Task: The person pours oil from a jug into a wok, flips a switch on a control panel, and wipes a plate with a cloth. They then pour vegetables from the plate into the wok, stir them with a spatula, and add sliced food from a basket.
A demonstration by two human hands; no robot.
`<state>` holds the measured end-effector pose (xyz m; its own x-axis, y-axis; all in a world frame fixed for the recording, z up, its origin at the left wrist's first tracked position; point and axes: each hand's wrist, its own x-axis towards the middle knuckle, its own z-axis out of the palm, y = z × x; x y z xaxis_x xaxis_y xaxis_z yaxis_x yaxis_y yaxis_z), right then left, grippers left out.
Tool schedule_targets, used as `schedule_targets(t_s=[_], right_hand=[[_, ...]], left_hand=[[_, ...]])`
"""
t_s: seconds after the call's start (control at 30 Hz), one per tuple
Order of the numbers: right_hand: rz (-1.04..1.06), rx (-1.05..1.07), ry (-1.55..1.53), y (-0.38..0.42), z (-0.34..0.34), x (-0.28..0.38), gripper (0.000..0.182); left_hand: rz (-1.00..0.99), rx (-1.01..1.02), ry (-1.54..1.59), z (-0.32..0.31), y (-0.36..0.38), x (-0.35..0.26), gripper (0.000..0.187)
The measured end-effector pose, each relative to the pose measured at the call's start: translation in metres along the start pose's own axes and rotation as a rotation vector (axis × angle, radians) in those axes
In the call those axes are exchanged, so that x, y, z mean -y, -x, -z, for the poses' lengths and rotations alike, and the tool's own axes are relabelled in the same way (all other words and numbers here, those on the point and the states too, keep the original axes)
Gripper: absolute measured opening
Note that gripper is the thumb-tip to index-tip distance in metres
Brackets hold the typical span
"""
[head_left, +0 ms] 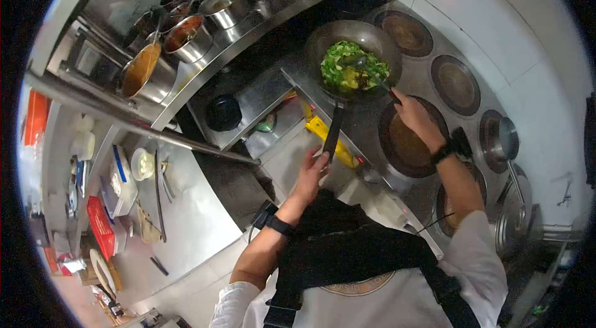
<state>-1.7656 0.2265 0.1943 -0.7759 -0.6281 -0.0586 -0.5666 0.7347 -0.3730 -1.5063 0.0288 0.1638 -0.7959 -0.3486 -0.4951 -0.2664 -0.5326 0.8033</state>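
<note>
A dark wok (320,45) sits on the cooktop with chopped green leaves (338,55) and some yellow pieces in it. My left hand (309,176) is at the lower end of the wok's black handle (334,132), its fingers loosely curled about the tip. My right hand (415,118) is closed around the handle of a ladle (355,60), whose dark bowl rests among the greens. The palm side of both hands is mostly hidden.
Round burner plates (456,85) line the steel cooktop on the right, with a saucepan (500,139) on one. Metal pots of sauce (189,42) stand on the upper left shelf. A steel counter (186,210) at left carries containers and utensils. A yellow bar (332,142) lies below the wok.
</note>
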Motion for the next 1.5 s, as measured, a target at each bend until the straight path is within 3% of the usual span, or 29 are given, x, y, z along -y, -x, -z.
schedule_targets(t_s=[0.07,0.17,0.23,0.27,0.33,0.37,0.43,0.53,0.6,0.67,0.73,0.8,0.83,0.9,1.0,1.03,1.1,1.23,1.3,1.43,1.5], right_hand=[[0.085,-0.006,0.155,0.009,0.031,0.007,0.048],[0.142,0.099,-0.048,0.019,0.117,0.051,0.043],[-0.05,0.413,0.057,0.013,0.15,0.071,0.038],[-0.044,0.419,0.059,0.001,0.141,0.063,0.038],[0.334,0.161,0.107,-0.016,0.116,0.048,0.04],[0.336,0.166,0.102,-0.025,0.114,0.049,0.04],[0.07,0.215,0.014,-0.054,0.116,0.064,0.039],[0.047,0.206,0.023,-0.086,0.129,0.07,0.038],[0.166,0.104,0.0,-0.109,0.102,0.051,0.038],[0.287,-0.002,-0.015,-0.112,0.095,0.036,0.037],[0.317,0.061,0.115,-0.106,0.107,0.022,0.036],[0.183,0.197,0.217,-0.077,0.176,0.065,0.035],[0.18,0.197,0.219,-0.076,0.186,0.052,0.035],[0.228,0.267,0.309,-0.072,0.206,0.013,0.034],[0.197,0.342,0.489,-0.073,0.2,0.032,0.033],[0.196,0.342,0.487,-0.075,0.191,0.03,0.033],[0.285,0.078,0.176,-0.09,0.159,0.02,0.032],[0.283,0.095,0.029,-0.126,0.115,0.03,0.033],[0.349,0.226,-0.011,-0.125,0.093,0.041,0.035],[0.306,0.386,0.086,-0.08,0.168,0.068,0.036],[0.341,0.49,0.087,-0.063,0.191,0.061,0.037]], left_hand=[[-0.016,0.131,-0.026,-0.005,-0.022,-0.007,0.051],[0.043,0.195,-0.011,-0.008,-0.046,-0.017,0.047],[0.089,0.219,-0.005,-0.008,-0.05,-0.02,0.046],[0.031,0.223,-0.048,-0.006,-0.053,-0.022,0.048],[-0.021,0.215,-0.093,-0.003,-0.052,-0.026,0.049],[0.023,0.169,-0.119,-0.003,-0.05,-0.03,0.05],[0.056,0.12,-0.143,-0.002,-0.047,-0.038,0.052],[0.004,0.113,-0.224,0.0,-0.04,-0.037,0.051],[-0.207,0.072,-0.354,0.0,-0.042,-0.03,0.052],[-0.206,0.05,-0.426,-0.002,-0.04,-0.036,0.051],[-0.209,0.024,-0.488,-0.003,-0.041,-0.037,0.05],[-0.361,-0.002,-0.612,-0.001,-0.042,-0.035,0.05],[-0.361,0.001,-0.611,0.0,-0.044,-0.033,0.05],[-0.215,-0.01,-0.406,0.001,-0.046,-0.027,0.05],[-0.124,0.02,-0.374,-0.004,-0.039,-0.043,0.05],[-0.122,0.02,-0.376,-0.004,-0.039,-0.043,0.05],[-0.165,0.017,-0.404,-0.002,-0.041,-0.044,0.05],[-0.191,0.013,-0.45,0.002,-0.041,-0.041,0.05],[-0.228,0.001,-0.503,0.008,-0.046,-0.036,0.05],[-0.329,-0.01,-0.556,0.009,-0.05,-0.03,0.051],[-0.222,0.01,-0.504,0.005,-0.045,-0.043,0.051]])
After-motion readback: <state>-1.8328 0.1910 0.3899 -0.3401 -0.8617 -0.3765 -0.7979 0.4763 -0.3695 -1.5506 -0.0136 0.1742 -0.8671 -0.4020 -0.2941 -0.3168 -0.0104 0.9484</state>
